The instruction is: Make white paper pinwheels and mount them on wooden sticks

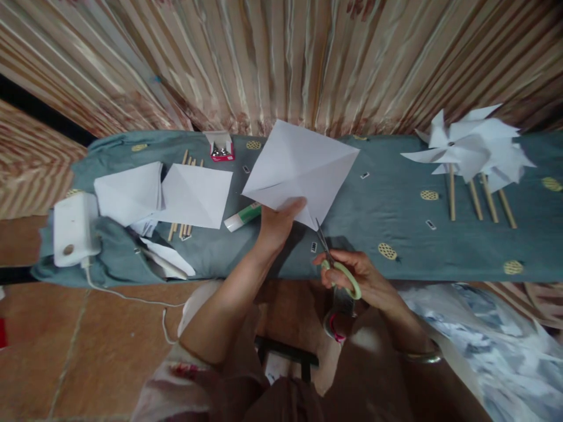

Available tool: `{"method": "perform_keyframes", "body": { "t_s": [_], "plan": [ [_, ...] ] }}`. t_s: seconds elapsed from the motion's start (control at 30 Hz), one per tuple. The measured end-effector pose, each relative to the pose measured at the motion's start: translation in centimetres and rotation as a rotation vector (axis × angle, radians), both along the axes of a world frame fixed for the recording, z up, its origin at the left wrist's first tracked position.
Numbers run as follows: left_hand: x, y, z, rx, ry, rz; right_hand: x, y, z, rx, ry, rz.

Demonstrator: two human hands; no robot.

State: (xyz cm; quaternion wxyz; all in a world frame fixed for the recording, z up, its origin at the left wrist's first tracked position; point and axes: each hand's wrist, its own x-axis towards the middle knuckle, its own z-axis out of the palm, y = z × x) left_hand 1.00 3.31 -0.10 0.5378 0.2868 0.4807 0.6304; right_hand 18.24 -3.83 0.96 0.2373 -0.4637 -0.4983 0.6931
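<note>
My left hand [279,223] grips a white paper square [303,164] near its lower edge, thumb on top and fingers hidden beneath. The square is creased and turned cornerwise, with a slit on its left side. In my right hand [352,272] is a pair of scissors [341,272] with pale green handles, fingers through the loops. Their blades meet the paper's lower corner. Partly behind my left wrist lies a glue stick [241,217] with a white cap and green label.
Paper pinwheels [468,146] on wooden sticks lie at the right. Left are more paper sheets [197,193] over wooden sticks, an open red-and-white box [220,146] of small metal pieces, and a white corded device [74,228]. A green patterned cloth [409,223] covers the table; curtains hang behind.
</note>
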Motion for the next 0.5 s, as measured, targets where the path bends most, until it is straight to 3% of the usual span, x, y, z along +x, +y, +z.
{"method": "perform_keyframes", "body": {
  "t_s": [0.5],
  "plan": [
    [0.81,-0.45,0.00,-0.010,-0.047,-0.005,-0.41,0.42,0.37,-0.019,0.011,-0.046]
  ]
}}
